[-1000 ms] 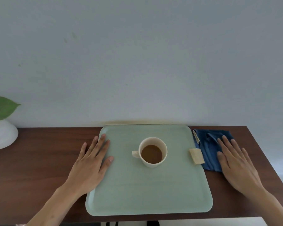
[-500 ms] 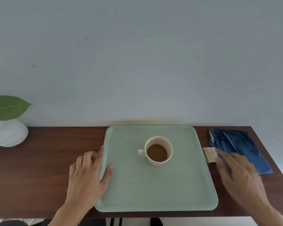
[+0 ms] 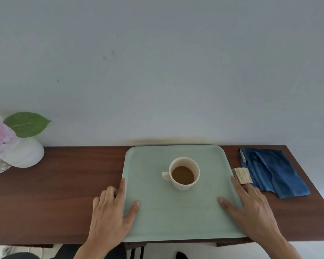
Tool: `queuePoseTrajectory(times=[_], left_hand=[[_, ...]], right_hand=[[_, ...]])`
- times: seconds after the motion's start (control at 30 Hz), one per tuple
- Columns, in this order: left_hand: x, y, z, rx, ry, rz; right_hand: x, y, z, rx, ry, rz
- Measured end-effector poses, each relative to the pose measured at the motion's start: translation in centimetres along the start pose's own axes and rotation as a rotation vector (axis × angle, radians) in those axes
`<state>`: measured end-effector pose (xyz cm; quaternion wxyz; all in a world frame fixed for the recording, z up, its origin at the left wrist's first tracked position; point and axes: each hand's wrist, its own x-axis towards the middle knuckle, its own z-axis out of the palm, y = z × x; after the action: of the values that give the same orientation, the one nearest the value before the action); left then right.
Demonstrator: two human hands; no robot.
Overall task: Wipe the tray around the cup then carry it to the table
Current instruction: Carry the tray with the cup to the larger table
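Observation:
A pale green tray (image 3: 176, 217) lies on a dark wooden shelf, with a cream cup (image 3: 184, 172) of brown drink near its middle. My left hand (image 3: 110, 214) grips the tray's left edge, thumb on top and fingers along the rim. My right hand (image 3: 251, 208) grips the right edge the same way, thumb resting on the tray surface. A folded blue cloth (image 3: 271, 172) with a tan label (image 3: 241, 175) lies on the shelf just right of the tray, apart from my right hand.
The wooden shelf (image 3: 64, 193) runs along a pale wall. A white vase (image 3: 24, 154) with a pink flower and a green leaf stands at the far left. The tray's near edge reaches the shelf's front edge.
My right hand left the blue cloth and came left onto the tray's right edge. My left hand shifted from lying flat to gripping the left edge. The view has panned left.

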<state>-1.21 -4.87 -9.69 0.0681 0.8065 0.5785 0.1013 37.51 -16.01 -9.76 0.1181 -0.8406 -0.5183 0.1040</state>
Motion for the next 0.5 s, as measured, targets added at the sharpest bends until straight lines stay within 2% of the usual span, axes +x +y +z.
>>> queuePoseTrajectory(times=[0.33, 0.5], left_hand=[[-0.3, -0.7, -1.5, -0.037, -0.032, 0.046], [0.5, 0.1, -2.4, -0.048, -0.038, 0.137]], right_hand=[[-3.8, -0.6, -1.1, 0.092, -0.005, 0.061], [-7.2, 0.1, -2.3, 0.142, 0.070, 0.121]])
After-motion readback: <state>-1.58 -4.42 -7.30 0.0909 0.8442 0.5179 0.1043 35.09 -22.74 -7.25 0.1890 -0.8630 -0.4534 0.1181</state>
